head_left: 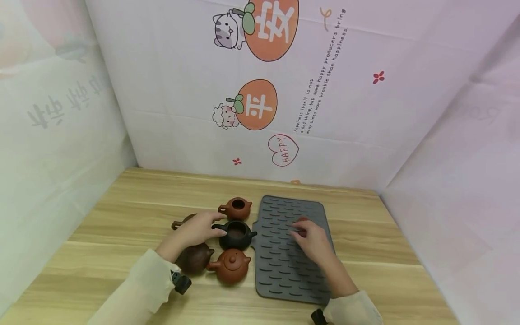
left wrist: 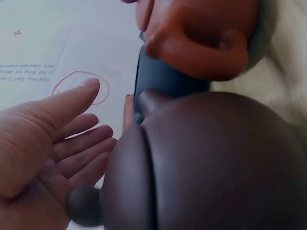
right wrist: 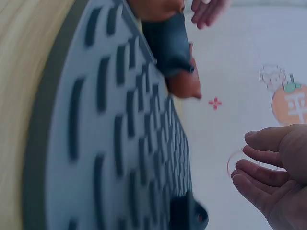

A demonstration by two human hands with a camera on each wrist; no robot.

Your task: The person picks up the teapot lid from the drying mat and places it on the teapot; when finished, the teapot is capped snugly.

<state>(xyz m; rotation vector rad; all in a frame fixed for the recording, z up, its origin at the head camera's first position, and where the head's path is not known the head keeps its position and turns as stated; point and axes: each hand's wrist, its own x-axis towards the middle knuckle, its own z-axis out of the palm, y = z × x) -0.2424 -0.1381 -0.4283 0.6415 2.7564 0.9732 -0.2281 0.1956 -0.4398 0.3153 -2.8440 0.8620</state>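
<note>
Left hand (head_left: 197, 229), fingers relaxed, touches the black teapot (head_left: 237, 235) (lid off); right hand (head_left: 312, 238) rests spread on the grey mat (head_left: 280, 271).

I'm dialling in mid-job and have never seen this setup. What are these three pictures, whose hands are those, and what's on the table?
No machine here: a person works with bare hands. The wide picture comes from a camera on their head; the two close, blurry ones come from cameras on each wrist. On the wooden table lie a grey ribbed mat and a cluster of small teapots. The left hand touches the black teapot, which has no lid on; its fingers look fairly straight, not wrapped round it. The right hand rests over the mat, fingers relaxed, holding nothing that I can see. A reddish-brown teapot sits nearest the person.
</note>
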